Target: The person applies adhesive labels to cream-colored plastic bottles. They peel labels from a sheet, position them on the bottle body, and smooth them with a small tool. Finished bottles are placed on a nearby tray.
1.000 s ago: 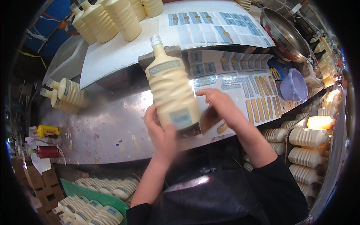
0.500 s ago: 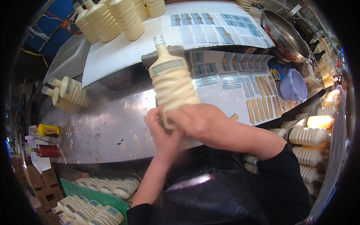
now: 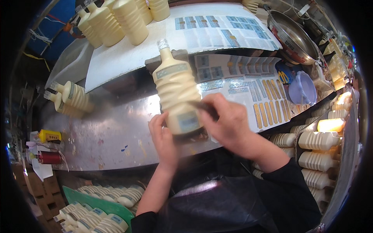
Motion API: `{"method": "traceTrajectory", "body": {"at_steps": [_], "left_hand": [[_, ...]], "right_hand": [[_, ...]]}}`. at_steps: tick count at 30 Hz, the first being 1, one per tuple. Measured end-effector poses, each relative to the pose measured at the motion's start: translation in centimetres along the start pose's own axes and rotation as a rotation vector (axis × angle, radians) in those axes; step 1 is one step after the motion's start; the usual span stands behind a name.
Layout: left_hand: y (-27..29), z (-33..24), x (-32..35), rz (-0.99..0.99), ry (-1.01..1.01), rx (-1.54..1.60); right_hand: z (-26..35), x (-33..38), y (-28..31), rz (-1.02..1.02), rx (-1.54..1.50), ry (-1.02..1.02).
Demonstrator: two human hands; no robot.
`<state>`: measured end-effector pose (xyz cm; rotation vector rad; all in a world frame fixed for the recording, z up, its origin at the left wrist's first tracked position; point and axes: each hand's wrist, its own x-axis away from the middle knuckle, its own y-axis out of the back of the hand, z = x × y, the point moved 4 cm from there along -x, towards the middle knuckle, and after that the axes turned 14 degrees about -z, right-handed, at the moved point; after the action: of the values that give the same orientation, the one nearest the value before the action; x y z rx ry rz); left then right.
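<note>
A cream wavy-sided bottle (image 3: 176,91) with a clear ridged neck leans back against a dark grey block (image 3: 154,63). It bears a blue-grey band label at its shoulder and a small blue label (image 3: 188,120) low on its front. Fingers of my left hand (image 3: 162,141) curl round the bottle's lower left side. At its lower right edge is my right hand (image 3: 230,122), closed and slightly blurred. A dark thing shows between those fingers, too smeared to name.
Label sheets (image 3: 272,68) with gold strips lie right of the bottle. A white board (image 3: 163,35) behind carries bottles and labels. Purple bucket (image 3: 302,89) and steel pan (image 3: 293,37) stand right. Two bottles (image 3: 74,97) lean at left; crates of bottles (image 3: 105,207) sit below.
My right hand has moved right, off the bottle's lower front, uncovering the small blue label there. My left hand stays at the bottle's lower left side.
</note>
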<state>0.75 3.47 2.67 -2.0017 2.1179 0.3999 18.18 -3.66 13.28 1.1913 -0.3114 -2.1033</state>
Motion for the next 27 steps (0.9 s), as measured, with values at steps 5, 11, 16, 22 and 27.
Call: {"method": "traceTrajectory", "body": {"at_steps": [5, 11, 16, 22, 27], "left_hand": [[-1.0, -0.4, 0.4, 0.057, -0.094, -0.229], [-1.3, 0.0, 0.4, 0.031, -0.091, -0.18], [-1.2, 0.1, 0.2, 0.017, -0.037, -0.142], [-0.7, 0.5, 0.0, 0.011, 0.112, -0.01], [0.1, 1.1, 0.6, 0.068, 0.151, -0.032]], "right_hand": [[1.5, 2.1, -1.8, 0.142, 0.053, -0.188], [-2.2, 3.4, -0.1, 0.065, 0.078, -0.356], [-1.8, 2.6, 0.5, 0.077, 0.06, -0.423], [2.3, 2.0, -2.2, 0.242, -0.008, -0.223], [0.1, 2.5, -0.8, 0.188, 0.161, -0.312]]}}
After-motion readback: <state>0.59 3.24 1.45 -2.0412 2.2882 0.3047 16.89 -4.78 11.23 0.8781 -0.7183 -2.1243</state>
